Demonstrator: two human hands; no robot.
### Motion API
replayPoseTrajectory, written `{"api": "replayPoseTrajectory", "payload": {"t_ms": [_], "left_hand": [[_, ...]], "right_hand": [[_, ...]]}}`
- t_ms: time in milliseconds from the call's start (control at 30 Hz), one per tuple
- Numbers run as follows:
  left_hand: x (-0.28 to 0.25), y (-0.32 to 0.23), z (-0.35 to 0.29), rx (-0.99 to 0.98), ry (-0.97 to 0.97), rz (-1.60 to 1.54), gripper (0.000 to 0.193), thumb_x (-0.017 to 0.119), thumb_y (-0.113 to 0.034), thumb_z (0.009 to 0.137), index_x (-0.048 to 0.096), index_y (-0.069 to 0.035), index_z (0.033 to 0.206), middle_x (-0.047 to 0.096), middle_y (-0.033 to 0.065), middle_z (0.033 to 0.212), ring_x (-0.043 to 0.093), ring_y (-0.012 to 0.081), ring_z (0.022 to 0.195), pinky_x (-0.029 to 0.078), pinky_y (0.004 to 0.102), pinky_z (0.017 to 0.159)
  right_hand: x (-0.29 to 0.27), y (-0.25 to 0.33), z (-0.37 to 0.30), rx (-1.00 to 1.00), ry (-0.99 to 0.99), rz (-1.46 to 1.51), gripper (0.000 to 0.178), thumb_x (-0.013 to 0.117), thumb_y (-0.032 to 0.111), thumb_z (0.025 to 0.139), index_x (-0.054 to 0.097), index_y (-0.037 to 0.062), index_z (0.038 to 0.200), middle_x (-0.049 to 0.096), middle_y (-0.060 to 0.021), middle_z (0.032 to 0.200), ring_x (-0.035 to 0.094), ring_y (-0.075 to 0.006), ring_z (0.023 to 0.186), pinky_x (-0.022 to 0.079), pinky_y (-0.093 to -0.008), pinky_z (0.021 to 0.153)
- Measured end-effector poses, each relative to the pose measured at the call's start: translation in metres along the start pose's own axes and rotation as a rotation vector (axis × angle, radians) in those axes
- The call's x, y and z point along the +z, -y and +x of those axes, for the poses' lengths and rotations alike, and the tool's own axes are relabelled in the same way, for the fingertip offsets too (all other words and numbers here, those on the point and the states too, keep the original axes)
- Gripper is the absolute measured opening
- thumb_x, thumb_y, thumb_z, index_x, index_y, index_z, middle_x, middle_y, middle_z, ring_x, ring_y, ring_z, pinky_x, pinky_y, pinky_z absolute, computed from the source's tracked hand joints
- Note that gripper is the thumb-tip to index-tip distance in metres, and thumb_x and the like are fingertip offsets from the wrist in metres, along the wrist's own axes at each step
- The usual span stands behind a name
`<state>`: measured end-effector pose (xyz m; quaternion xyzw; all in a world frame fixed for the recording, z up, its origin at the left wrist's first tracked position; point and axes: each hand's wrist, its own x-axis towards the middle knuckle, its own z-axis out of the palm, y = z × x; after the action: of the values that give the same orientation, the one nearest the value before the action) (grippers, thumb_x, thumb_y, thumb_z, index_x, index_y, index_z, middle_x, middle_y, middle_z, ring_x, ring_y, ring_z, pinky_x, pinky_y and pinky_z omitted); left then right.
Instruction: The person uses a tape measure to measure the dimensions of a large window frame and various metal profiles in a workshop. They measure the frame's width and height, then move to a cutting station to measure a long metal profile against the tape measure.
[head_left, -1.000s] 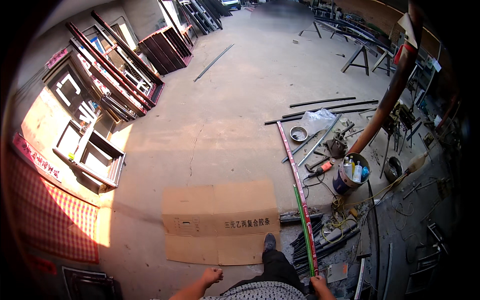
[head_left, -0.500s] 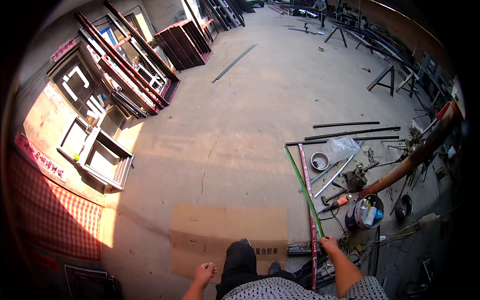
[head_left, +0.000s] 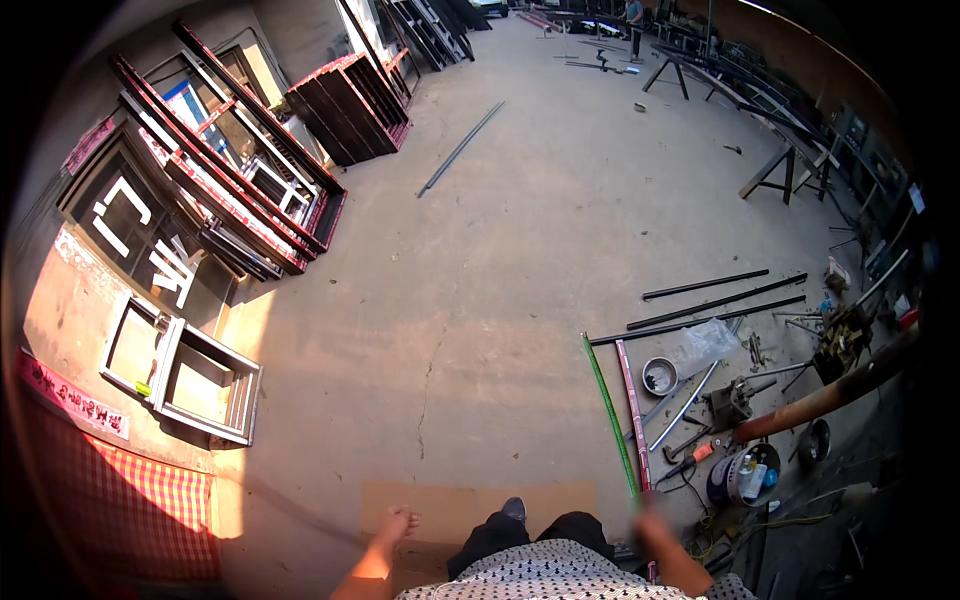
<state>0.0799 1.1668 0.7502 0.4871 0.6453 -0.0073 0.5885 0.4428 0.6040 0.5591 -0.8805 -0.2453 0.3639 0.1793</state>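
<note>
The green strip (head_left: pixel 608 412) slanted forward, its near end at the right hand (head_left: pixel 653 522).
Blur left the right fingers' grip undeterminable; the left hand (head_left: pixel 400 522), fingers loosely open, appeared over the cardboard (head_left: pixel 480 494).

My left forearm (head_left: pixel 371 567) slants up from the lower edge, left of centre, to my left hand (head_left: pixel 398 524), its fingers loosely bent and turned rightward. At the lower right, my right forearm (head_left: pixel 686 574) leans up and leftward to my right hand (head_left: pixel 653 521), closed in a grip, its fingers blurred.
</note>
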Motion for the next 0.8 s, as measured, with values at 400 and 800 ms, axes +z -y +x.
{"api": "replayPoseTrajectory", "payload": {"t_ms": [400,800], "left_hand": [[0.142,-0.236,0.13,0.074,0.154,0.034,0.025,0.061,-0.027,0.098,0.065,-0.003,0.103,0.069,0.0062,0.089,0.068,0.0153,0.08,0.056,0.0286,0.07],[0.184,-0.377,0.242,-0.112,0.136,0.15,0.02,0.062,-0.025,0.096,0.068,-0.008,0.101,0.069,0.0084,0.094,0.068,0.0226,0.086,0.054,0.038,0.076]], "right_hand": [[-0.118,0.059,0.137,0.446,-0.073,0.777,0.008,0.059,0.014,0.087,0.063,0.0068,0.084,0.06,-0.0111,0.071,0.06,-0.0277,0.061,0.051,-0.0428,0.062],[-0.48,0.277,0.469,0.564,-0.203,0.99,0.033,0.064,0.027,0.086,0.058,0.0128,0.115,0.055,-0.0002,0.074,0.055,-0.0169,0.059,0.055,-0.042,0.052]]}}
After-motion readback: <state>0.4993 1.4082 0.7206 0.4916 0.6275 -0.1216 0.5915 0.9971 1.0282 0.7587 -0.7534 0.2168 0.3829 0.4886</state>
